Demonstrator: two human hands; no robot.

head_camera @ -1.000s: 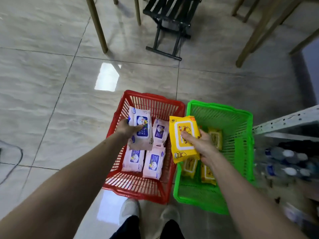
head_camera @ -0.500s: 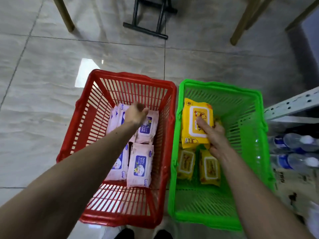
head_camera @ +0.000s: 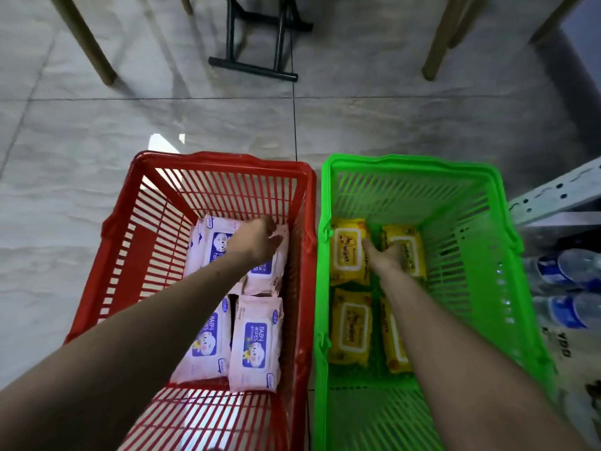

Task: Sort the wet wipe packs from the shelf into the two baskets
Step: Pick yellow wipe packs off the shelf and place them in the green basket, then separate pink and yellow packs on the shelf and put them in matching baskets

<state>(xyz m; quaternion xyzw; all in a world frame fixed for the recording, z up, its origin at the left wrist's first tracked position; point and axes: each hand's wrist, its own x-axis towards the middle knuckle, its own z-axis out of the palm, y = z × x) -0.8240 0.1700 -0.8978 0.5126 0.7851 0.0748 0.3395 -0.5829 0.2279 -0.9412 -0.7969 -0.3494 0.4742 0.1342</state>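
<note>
On grey floor tiles (head_camera: 97, 157), both hands' finger grip unclear inside red basket (head_camera: 143, 196) and green basket (head_camera: 487, 196).

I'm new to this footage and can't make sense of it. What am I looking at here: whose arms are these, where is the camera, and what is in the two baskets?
There is no machine here: a person wears a camera on the head, looking down at their own two bare arms. On the tiled floor stand a red basket and a green basket, side by side. The red one holds pink baby wipe packs, the green one yellow wipe packs. The left hand rests on the top pink pack; the right hand lies between the two far yellow packs, touching them. Whether either hand grips a pack is hard to tell. At the right edge are a shelf and water bottles.
</note>
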